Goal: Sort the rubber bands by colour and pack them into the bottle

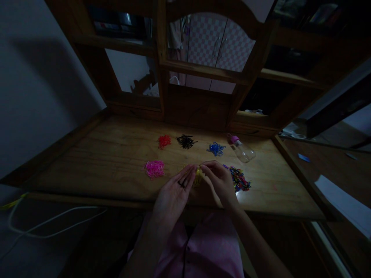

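My left hand [174, 195] is turned palm up, its fingers stretched out and close together. Small dark marks or pieces show across its fingers; I cannot tell if they are a ring or loose bits. Meeting its fingertips, my right hand [220, 179] is closed in a pinch, and what it pinches is too small to make out. Behind and below the fingertips lies a pile of small yellow pieces [197, 179], partly hidden by the hands. Just right of my right hand is a mixed pile of many-coloured pieces [241, 179], thin and loop-like.
Separate piles of pink [154, 169], red [164, 141], black [186, 141] and blue pieces [216, 149] lie on the wooden desk [113, 154]. A clear bottle with a pink cap [245, 153] lies at the back right. A wooden shelf unit [199, 104] rises behind. White cable [58, 216] hangs lower left.
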The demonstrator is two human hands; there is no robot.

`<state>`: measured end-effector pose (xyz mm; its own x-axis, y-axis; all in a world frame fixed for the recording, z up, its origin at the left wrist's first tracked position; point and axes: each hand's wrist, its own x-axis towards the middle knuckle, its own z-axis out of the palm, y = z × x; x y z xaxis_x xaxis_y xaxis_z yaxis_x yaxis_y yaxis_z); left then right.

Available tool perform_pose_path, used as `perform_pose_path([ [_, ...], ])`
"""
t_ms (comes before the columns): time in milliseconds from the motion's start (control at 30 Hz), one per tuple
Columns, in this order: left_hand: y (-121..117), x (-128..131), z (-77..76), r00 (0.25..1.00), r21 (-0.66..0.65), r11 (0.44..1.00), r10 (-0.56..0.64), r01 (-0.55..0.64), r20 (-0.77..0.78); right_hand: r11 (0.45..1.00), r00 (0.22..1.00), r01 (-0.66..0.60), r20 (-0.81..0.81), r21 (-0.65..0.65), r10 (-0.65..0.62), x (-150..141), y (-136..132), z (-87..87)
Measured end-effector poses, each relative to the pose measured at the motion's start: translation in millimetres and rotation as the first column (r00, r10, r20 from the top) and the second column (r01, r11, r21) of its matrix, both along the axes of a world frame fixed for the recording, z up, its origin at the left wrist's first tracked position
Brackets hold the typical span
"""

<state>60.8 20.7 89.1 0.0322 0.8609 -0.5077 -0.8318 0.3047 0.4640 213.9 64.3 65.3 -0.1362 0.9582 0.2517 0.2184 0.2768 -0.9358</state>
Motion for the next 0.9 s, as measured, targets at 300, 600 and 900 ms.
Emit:
perform_pose_path([
  [300,57.6,-60.1,-8.6,0.976,0.229,0.952,0.179,-0.204,0.123,0.948,0.909,-0.101,0.414,0.301,-0.034,5.9,-7.8,-20.8],
  [600,143.4,-105.3,-23.9,0.993,0.211,0.970,0.122,-0.117,-0.008,0.928,0.919,0.136,0.305,0.346,-0.249,57.3,-31.5,1.4],
  [900,200.8,-38.7,-27.4,0.863,0.302,0.944,0.038,0.135,-0.504,0.880,0.868,0.336,0.253,0.336,-0.428,106.0,-58.4,6.8],
])
